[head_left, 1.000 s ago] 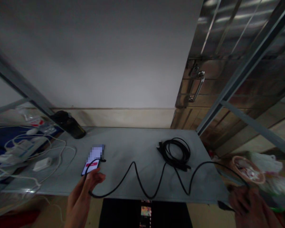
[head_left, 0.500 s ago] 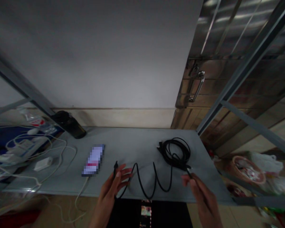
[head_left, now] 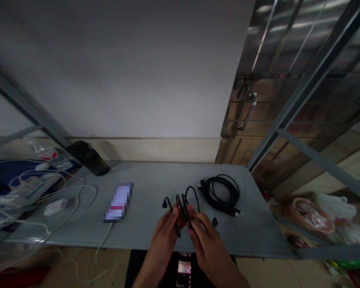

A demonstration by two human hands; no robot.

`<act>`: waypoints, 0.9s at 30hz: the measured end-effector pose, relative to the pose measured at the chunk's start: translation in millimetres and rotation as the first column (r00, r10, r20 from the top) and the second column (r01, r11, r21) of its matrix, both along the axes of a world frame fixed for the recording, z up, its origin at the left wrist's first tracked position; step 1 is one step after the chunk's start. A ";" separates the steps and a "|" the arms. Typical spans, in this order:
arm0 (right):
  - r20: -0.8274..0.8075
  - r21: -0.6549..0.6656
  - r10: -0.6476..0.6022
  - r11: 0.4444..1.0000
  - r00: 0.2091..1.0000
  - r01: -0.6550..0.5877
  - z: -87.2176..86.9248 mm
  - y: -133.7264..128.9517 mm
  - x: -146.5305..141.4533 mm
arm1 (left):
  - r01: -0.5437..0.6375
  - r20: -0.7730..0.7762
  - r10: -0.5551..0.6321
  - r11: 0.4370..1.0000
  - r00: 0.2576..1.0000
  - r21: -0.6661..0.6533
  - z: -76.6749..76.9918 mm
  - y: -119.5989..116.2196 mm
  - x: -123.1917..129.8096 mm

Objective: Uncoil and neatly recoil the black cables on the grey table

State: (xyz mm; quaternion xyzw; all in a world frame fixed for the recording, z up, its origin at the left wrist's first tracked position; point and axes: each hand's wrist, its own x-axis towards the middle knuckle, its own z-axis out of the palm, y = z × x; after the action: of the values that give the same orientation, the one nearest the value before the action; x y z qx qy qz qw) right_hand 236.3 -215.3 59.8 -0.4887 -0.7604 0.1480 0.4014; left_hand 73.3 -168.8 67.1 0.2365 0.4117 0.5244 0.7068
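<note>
A thin black cable (head_left: pixel 192 188) is gathered into loose loops between my two hands, over the front part of the grey tabletop. My left hand (head_left: pixel 167 228) is closed on the loops from the left, and one dark plug (head_left: pixel 164 203) sticks out beyond its fingers. From the right, my right hand (head_left: pixel 204 232) is closed on the same loops, its fingers close to the left ones. A dark connector (head_left: pixel 215 222) shows just beside the right hand. Behind and to the right lies a separate coiled black cable (head_left: pixel 222 195), apart from both hands.
A lit phone (head_left: pixel 118 203) lies left on the tabletop (head_left: pixel 156 180), a white cord at its lower end. Farther left are a white adapter (head_left: pixel 55 207), tangled white cords and a dark bottle (head_left: pixel 90 158). Metal posts (head_left: pixel 288 112) flank the table. Another screen (head_left: pixel 184 268) glows below the front edge.
Both hands have come together from wide apart. The cable, stretched out in waves before, is now bunched in loops between them. The coiled cable and phone have stayed put.
</note>
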 end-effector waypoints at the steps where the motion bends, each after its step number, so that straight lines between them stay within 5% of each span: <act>1: 0.008 -0.005 -0.006 1.000 1.000 0.007 -0.7 1.3 0.2 | -0.012 -0.006 0.012 1.000 1.000 0.013 4.0 0.5 2.0; 10: 0.199 0.079 0.011 0.997 0.980 -0.027 -15.1 6.2 -0.9 | -0.065 -0.029 0.067 0.994 0.997 0.085 22.1 2.9 18.6; 20: -0.031 -0.004 0.124 0.992 0.992 -0.124 -9.3 10.1 -9.2 | -0.019 0.100 0.012 0.997 0.995 0.072 35.3 6.8 12.2; 27: 0.093 0.048 0.162 0.985 0.982 -0.167 -38.5 26.7 -13.7 | 0.058 -0.067 -0.052 0.994 0.996 0.096 12.7 12.0 -8.7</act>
State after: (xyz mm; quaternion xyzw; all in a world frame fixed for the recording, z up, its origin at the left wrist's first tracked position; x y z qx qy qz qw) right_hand 222.6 -188.6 21.3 -0.4189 -0.8190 0.1377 0.3673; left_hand 64.6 -156.8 79.8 0.2991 0.4014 0.5163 0.6949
